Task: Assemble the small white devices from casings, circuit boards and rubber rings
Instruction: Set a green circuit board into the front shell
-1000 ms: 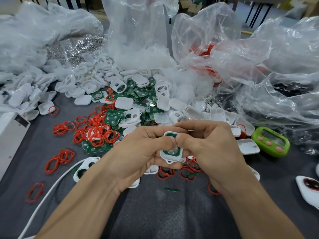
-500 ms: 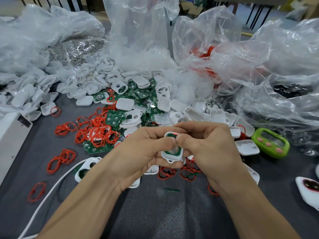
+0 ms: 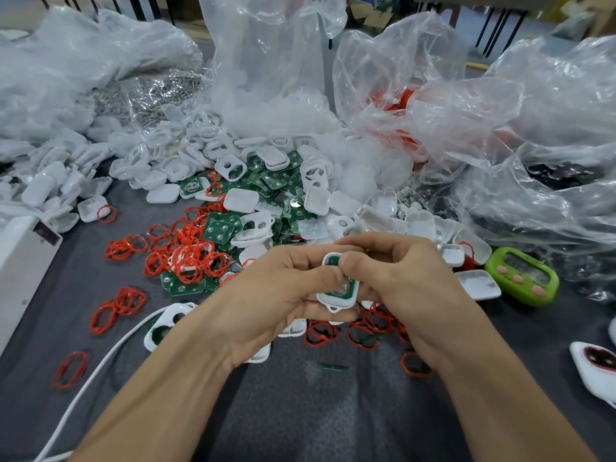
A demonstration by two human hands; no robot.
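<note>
The person is holding one white casing (image 3: 335, 303) up off the counter (image 3: 300, 411), between the two hands and close in front of the body, probably so that the small parts are sitting square to the eye while they are being pressed together. The left hand (image 3: 276, 295) is curling its fingers under the casing and laying its thumb on top, so it is pinching the shell from both faces; this looks like the steadying grip. The right hand (image 3: 410, 288) is pinching it from the other side, its thumb bearing down on the green circuit board (image 3: 333, 261) that is lying inside the open shell. With both thumbs on the board, I judge that the person is seating it into the casing. Whether a rubber ring is already lying in there I cannot tell, as the thumbs are covering most of it.

The supplies are lying within reach just beyond the hands, which is saving long stretches. A heap of red rubber rings (image 3: 190, 258) is lying to the left, with loose green boards (image 3: 218, 228) beside them, and spare white shells (image 3: 240, 200) are spilling out from clear plastic bags (image 3: 500, 128) behind. More of the rings are lying directly under the hands. A green timer (image 3: 521, 276) is sitting to the right, well apart from the work, face up, seemingly for watching the pace.
</note>
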